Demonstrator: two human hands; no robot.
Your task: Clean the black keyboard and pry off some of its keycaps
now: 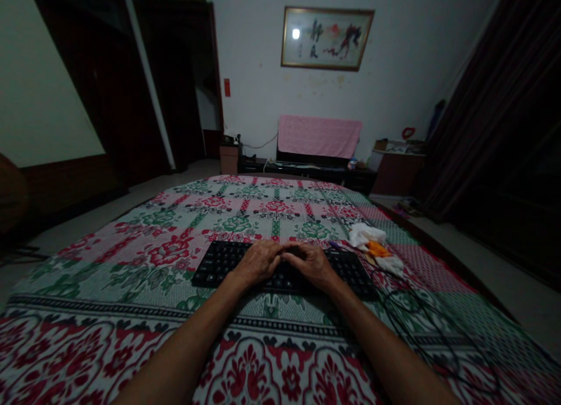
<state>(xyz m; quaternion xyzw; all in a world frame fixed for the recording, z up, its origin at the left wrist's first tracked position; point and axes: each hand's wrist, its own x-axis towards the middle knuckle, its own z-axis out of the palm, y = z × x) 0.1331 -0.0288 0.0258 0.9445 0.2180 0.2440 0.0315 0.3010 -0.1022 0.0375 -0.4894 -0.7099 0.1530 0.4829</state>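
Note:
A black keyboard [219,265] lies flat on the patterned cloth in front of me, its middle covered by my hands. My left hand [262,260] rests over the keys left of the middle, palm down, fingers bent and pressed together. From the right, my right hand [312,263] curves over the keys, thumb and fingers drawn toward a pinch. The fingertips of both hands meet above the keyboard's upper middle. Anything held between them is hidden or too small to make out.
Right of the keyboard lie white cloths [368,235], an orange item [378,249] and a purple-tipped thin tool [335,245]. A black cable [432,311] loops over the patterned tablecloth [245,224]. Beyond the table, a pink towel [319,135] covers a screen on a low cabinet.

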